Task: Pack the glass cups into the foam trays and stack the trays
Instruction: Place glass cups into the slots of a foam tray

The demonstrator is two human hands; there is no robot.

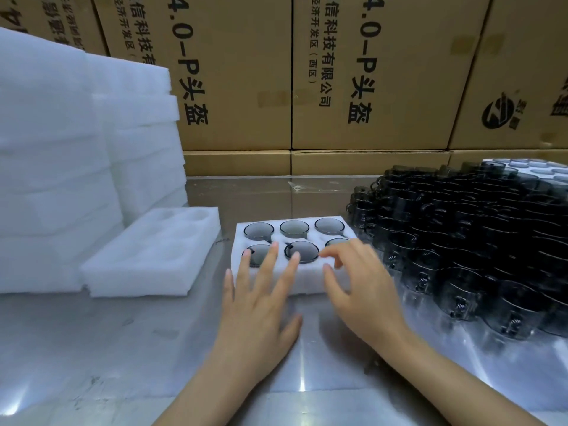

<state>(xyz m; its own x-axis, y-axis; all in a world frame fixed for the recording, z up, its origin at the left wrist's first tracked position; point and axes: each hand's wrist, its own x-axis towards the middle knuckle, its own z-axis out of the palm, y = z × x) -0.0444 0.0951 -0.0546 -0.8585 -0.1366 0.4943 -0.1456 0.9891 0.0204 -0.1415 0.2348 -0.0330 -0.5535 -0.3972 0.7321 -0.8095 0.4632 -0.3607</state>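
The full foam tray (295,281) lies on the counter (123,348) straight ahead of both hands, its long side running left to right. The left hand (255,315) rests flat on its near edge, fingers spread. The right hand (362,290) hovers beside it, loosely curled, holding nothing. An empty tray (147,259) waits left of it.

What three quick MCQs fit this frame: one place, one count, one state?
1. The loose glass cups lie where from the filled tray?
A left
B right
C on top

2. Cups seated in that tray?
A four
B six
C nine

3. The empty foam tray beside it?
A holds nothing
B half full
C upside down

Key: 1 B, the dark pile is on the right. 2 B, two rows of three rims. 3 A, its pockets show bare foam. Both hands, left and right, reach over the filled tray with straight fingers.
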